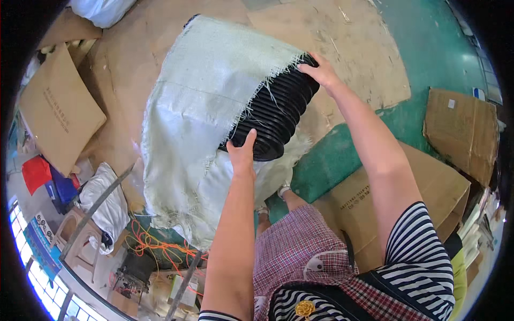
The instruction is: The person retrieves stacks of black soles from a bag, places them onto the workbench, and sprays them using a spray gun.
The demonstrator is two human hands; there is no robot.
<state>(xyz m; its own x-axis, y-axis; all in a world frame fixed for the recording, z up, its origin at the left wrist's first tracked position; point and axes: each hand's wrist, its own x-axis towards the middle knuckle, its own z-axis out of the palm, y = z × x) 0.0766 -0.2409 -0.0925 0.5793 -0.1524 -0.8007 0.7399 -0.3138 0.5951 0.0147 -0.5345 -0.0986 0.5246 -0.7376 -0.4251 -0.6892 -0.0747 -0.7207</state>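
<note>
Your left hand (242,154) and right hand (319,71) are each gripping one black ribbed hose (278,115); one pale woven cloth (206,107) is hiding most of it.

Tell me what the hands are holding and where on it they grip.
Both hands hold a black ribbed hose partly wrapped in pale woven cloth. The left hand grips the rim of its open end; the right hand rests on the ribs further up.

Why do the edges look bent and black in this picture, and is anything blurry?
Head view: the fisheye lens bows straight edges near the rim and leaves black corners; daylight is even, with bright glare at the lower-left windows; the black ribbed hose and both hands look sharp.
</note>
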